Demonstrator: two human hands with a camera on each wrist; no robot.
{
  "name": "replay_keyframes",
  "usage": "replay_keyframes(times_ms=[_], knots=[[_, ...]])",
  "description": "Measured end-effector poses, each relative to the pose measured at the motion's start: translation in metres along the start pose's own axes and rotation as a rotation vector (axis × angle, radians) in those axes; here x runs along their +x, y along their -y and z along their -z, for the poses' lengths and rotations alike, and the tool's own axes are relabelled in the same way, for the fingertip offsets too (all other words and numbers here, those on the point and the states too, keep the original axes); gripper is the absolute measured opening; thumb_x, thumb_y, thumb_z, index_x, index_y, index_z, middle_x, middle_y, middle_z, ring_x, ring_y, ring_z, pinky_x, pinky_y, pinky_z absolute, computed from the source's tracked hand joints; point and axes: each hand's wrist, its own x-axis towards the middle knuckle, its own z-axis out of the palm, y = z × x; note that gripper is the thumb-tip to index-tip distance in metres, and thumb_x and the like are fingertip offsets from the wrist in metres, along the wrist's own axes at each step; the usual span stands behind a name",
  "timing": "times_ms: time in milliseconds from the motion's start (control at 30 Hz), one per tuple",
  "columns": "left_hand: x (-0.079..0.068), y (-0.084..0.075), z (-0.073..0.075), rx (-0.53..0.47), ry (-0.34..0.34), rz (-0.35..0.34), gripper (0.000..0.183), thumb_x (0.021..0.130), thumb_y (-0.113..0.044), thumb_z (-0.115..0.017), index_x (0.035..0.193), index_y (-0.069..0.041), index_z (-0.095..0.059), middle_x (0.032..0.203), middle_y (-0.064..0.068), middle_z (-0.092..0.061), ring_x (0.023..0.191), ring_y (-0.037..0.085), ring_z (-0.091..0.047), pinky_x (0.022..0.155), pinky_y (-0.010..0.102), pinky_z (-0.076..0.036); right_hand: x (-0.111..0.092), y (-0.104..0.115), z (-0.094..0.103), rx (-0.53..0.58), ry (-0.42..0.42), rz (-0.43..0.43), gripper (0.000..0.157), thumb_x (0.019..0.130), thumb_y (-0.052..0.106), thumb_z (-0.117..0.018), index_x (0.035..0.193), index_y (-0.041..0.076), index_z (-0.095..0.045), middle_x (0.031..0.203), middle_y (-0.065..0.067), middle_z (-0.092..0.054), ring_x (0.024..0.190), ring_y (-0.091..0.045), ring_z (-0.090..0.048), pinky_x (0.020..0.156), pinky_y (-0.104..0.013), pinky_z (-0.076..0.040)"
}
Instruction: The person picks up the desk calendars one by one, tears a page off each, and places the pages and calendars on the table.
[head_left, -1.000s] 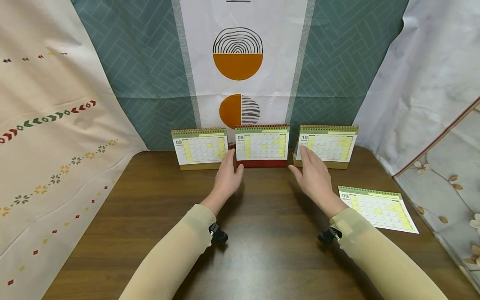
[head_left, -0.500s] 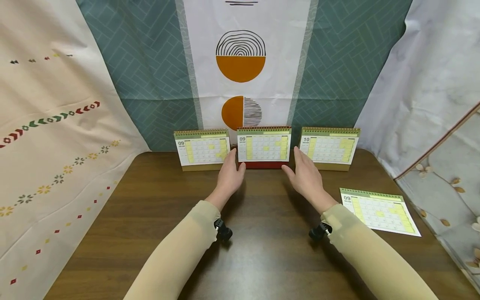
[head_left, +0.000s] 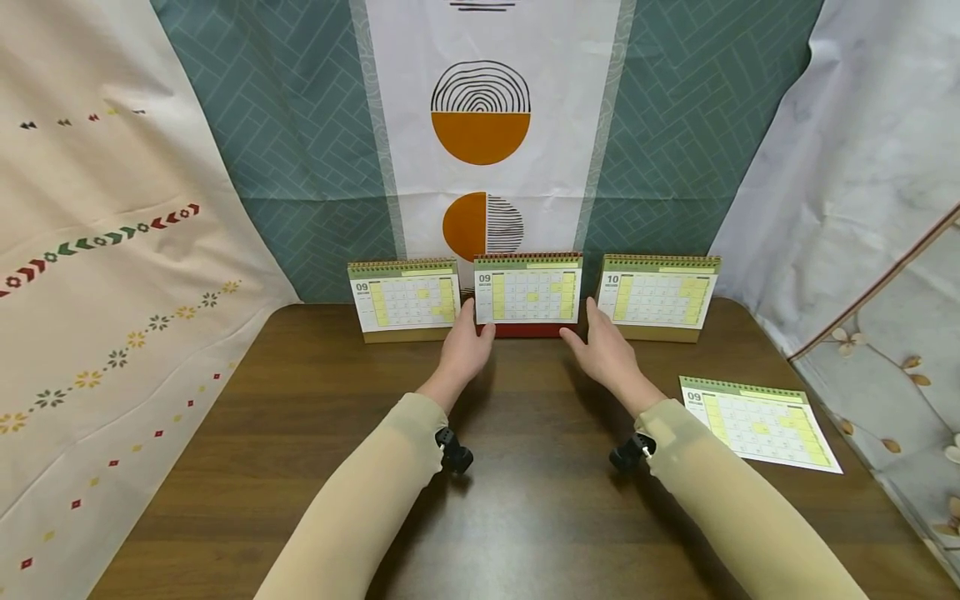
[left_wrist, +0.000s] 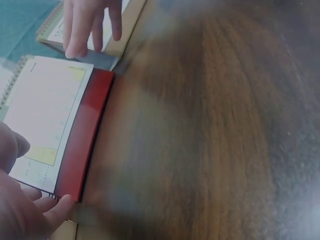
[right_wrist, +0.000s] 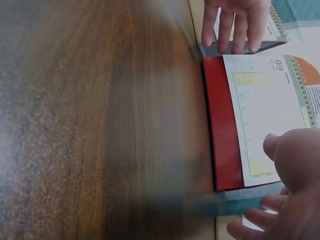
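In the head view, a desk calendar with a red base stands upright at the back of the table, its page reading 09. My left hand is at its left side, fingers extended and fingertips right at the edge of the base in the left wrist view. On the other side, my right hand holds its fingers straight beside the right edge; a narrow gap shows between them and the red base in the right wrist view. Both thumbs are spread in front of the calendar page. Neither hand grips it.
Tan-based calendars stand on either side: one reading 09 at left, one reading 10 at right. A loose calendar sheet lies on the wooden table at right. A patterned cloth hangs behind.
My right hand has moved left, from in front of the right calendar to beside the red-based one. My left hand has shifted slightly right. The calendars stay in place.
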Motion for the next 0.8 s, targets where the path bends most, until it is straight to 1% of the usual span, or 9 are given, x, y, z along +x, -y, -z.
replay_keyframes(times_ms=[33, 133, 200, 300, 467, 567, 667, 800], knots=[[0.007, 0.008, -0.005, -0.007, -0.004, 0.005, 0.077, 0.114, -0.038, -0.057, 0.177, -0.011, -0.021, 0.181, 0.010, -0.027, 0.164, 0.029, -0.029, 0.130, 0.052, -0.027, 0.001, 0.000, -0.001, 0.006, 0.007, -0.004, 0.089, 0.115, 0.042, -0.058, 0.173, -0.005, -0.010, 0.177, -0.032, -0.021, 0.163, -0.047, -0.026, 0.126, -0.065, -0.029], [0.017, 0.019, -0.010, 0.005, -0.007, 0.011, 0.078, 0.113, -0.040, -0.058, 0.177, -0.012, -0.021, 0.181, 0.009, -0.028, 0.164, 0.028, -0.029, 0.130, 0.049, -0.027, 0.004, -0.002, -0.002, 0.027, 0.030, -0.019, 0.089, 0.116, 0.043, -0.057, 0.174, -0.005, -0.008, 0.177, -0.032, -0.020, 0.163, -0.046, -0.025, 0.127, -0.064, -0.028], [0.022, 0.024, -0.013, 0.009, -0.006, 0.019, 0.078, 0.113, -0.041, -0.057, 0.177, -0.013, -0.022, 0.181, 0.009, -0.028, 0.163, 0.028, -0.031, 0.130, 0.049, -0.029, 0.006, -0.002, -0.003, 0.041, 0.041, -0.030, 0.090, 0.115, 0.044, -0.057, 0.174, -0.004, -0.008, 0.178, -0.031, -0.019, 0.164, -0.046, -0.024, 0.128, -0.063, -0.027], [0.026, 0.027, -0.014, 0.001, 0.001, 0.024, 0.078, 0.113, -0.040, -0.058, 0.176, -0.011, -0.023, 0.180, 0.011, -0.029, 0.162, 0.030, -0.032, 0.129, 0.051, -0.031, 0.008, -0.003, -0.004, 0.067, 0.054, -0.034, 0.091, 0.116, 0.045, -0.056, 0.174, -0.004, -0.006, 0.179, -0.030, -0.017, 0.164, -0.046, -0.022, 0.128, -0.064, -0.025], [0.028, 0.031, -0.016, -0.031, 0.009, 0.026, 0.078, 0.112, -0.039, -0.060, 0.176, -0.010, -0.025, 0.178, 0.013, -0.033, 0.162, 0.031, -0.034, 0.128, 0.051, -0.032, 0.011, -0.005, -0.007, 0.167, 0.059, -0.036, 0.088, 0.117, 0.042, -0.054, 0.174, -0.002, -0.005, 0.178, -0.028, -0.023, 0.164, -0.045, -0.023, 0.129, -0.063, -0.024], [0.028, 0.031, -0.016, -0.043, 0.018, 0.028, 0.077, 0.113, -0.038, -0.060, 0.175, -0.009, -0.025, 0.178, 0.013, -0.034, 0.162, 0.030, -0.034, 0.128, 0.050, -0.032, 0.013, -0.006, -0.009, 0.222, 0.061, -0.045, 0.086, 0.118, 0.040, -0.054, 0.175, -0.001, -0.005, 0.177, -0.028, -0.028, 0.163, -0.044, -0.026, 0.129, -0.062, -0.025], [0.025, 0.029, -0.015, -0.033, 0.021, 0.026, 0.076, 0.113, -0.037, -0.060, 0.175, -0.008, -0.026, 0.178, 0.013, -0.033, 0.162, 0.029, -0.034, 0.128, 0.049, -0.032, 0.016, -0.008, -0.010, 0.230, 0.066, -0.046, 0.084, 0.118, 0.039, -0.053, 0.175, -0.001, -0.007, 0.176, -0.028, -0.029, 0.163, -0.044, -0.027, 0.128, -0.062, -0.026], [0.019, 0.023, -0.011, -0.020, 0.029, 0.023, 0.075, 0.114, -0.037, -0.060, 0.175, -0.009, -0.027, 0.178, 0.012, -0.033, 0.161, 0.029, -0.035, 0.127, 0.050, -0.033, 0.018, -0.009, -0.012, 0.227, 0.064, -0.017, 0.079, 0.117, 0.036, -0.056, 0.174, -0.002, -0.017, 0.173, -0.029, -0.035, 0.160, -0.045, -0.034, 0.126, -0.062, -0.030]])
